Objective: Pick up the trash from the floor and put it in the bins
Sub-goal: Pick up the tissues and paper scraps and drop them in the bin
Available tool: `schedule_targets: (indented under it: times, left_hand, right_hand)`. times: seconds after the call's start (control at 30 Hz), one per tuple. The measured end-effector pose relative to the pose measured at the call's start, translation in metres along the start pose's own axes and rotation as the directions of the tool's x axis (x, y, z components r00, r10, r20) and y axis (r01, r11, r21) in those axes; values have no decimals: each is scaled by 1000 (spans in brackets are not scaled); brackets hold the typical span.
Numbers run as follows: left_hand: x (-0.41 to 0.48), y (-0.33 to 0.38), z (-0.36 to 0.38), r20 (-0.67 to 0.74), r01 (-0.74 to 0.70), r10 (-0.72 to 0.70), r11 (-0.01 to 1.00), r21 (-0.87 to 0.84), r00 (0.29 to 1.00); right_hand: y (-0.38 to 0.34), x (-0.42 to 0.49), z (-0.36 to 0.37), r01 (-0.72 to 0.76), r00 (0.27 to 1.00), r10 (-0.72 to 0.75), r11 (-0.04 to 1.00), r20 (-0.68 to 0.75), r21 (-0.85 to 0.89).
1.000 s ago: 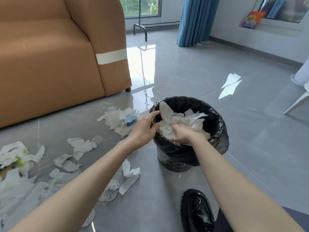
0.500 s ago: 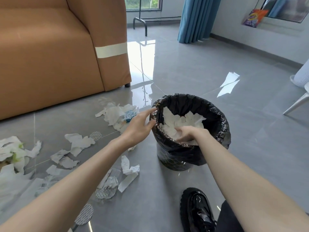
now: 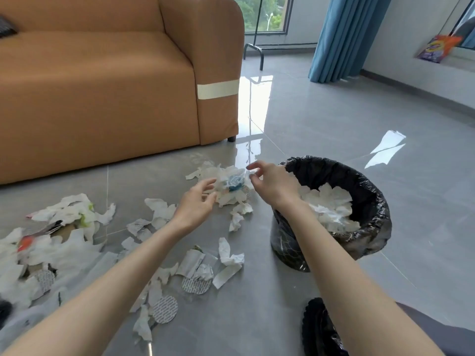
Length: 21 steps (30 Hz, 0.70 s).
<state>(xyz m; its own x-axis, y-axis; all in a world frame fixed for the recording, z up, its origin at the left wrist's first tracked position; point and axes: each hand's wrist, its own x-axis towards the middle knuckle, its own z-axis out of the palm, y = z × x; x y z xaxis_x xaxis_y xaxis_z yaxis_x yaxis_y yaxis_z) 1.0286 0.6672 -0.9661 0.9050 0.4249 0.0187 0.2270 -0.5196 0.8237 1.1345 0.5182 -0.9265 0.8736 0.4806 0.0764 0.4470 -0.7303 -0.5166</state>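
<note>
Both my hands are empty rn. My left hand (image 3: 196, 201) is just left of the round bin lined w/ a black plastic bag (image 3: 370, 191), fingers spread and relaxed, gripping nothing. My right hand (image 3: 270, 182) is over the bin's left rim, fingers loosely curled, also holding nothing. Between the fingertips of the two hands, just left of the bin, lies a clump of crumpled white paper w/ a blue scrap in it (image 3: 231, 186) on the glossy grey tiled floor (image 3: 334, 111). Inside the bin: a heap of crumpled white tissue (image 3: 331, 204). More torn white paper scraps (image 3: 64, 214) and round perforated silver discs (image 3: 165, 309) litter the floor further left of the bin. Orange fabric sofa (image 3: 102, 98) behind-left of the bin; black glossy shoe (image 3: 318, 330) in front of it.
</note>
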Motion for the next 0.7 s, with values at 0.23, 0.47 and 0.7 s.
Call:
schedule_targets:
  times: [0.23, 0.47, 0.7]
  left_hand:
    - [-42, -93, -10, 51, 304, -314, 941, 150, 948]
    - [-93, -174, 12, 171, 413, -486, 847, 336, 857]
    - [-116, -220, 30, 138, 404, -512, 792, 458, 848]
  right_hand:
    - [5, -22, 96, -69, 962, 50, 996, 269, 62]
    - [53, -65, 193, -86, 791, 146, 988, 595, -129]
    - [73, -92, 231, -23, 845, 147, 970, 514, -240]
